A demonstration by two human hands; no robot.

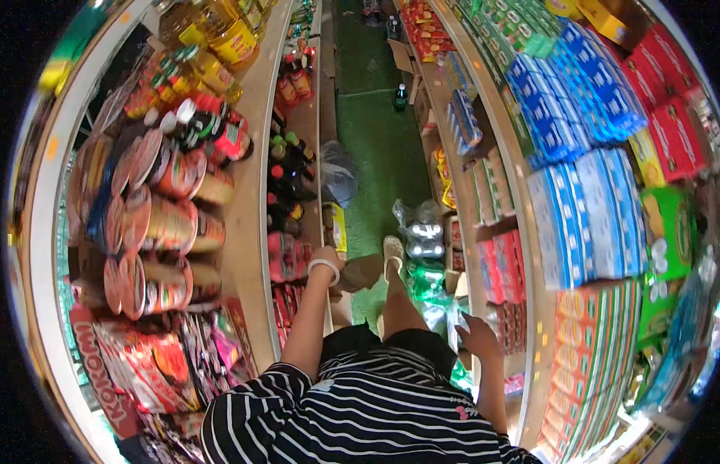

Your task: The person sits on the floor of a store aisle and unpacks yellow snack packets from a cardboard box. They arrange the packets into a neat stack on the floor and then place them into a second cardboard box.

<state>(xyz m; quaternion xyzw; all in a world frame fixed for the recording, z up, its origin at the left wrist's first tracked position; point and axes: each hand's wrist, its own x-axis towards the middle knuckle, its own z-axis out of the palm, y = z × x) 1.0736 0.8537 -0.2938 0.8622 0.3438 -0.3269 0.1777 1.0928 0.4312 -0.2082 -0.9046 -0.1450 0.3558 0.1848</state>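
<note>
My left hand [326,257], with a pale bracelet at the wrist, is closed low beside the left-hand shelves. A piece of brown cardboard [360,273] sticks out from it over the aisle. Close by on the lower shelf are pink-red packs [289,257]. My right hand [477,337] hangs near the right-hand shelves with its fingers apart, holding nothing visible. Beyond it on the floor stand shrink-wrapped green bottles [426,280], and red packs [502,267] fill the shelf beside it.
Shelves hem in a narrow aisle with a green floor [368,147]. On the left are noodle cups [165,286] and oil bottles [232,46]; on the right, blue-and-white packs [588,220]. A dark plastic bag [338,174] and a lone bottle [400,97] stand on the floor.
</note>
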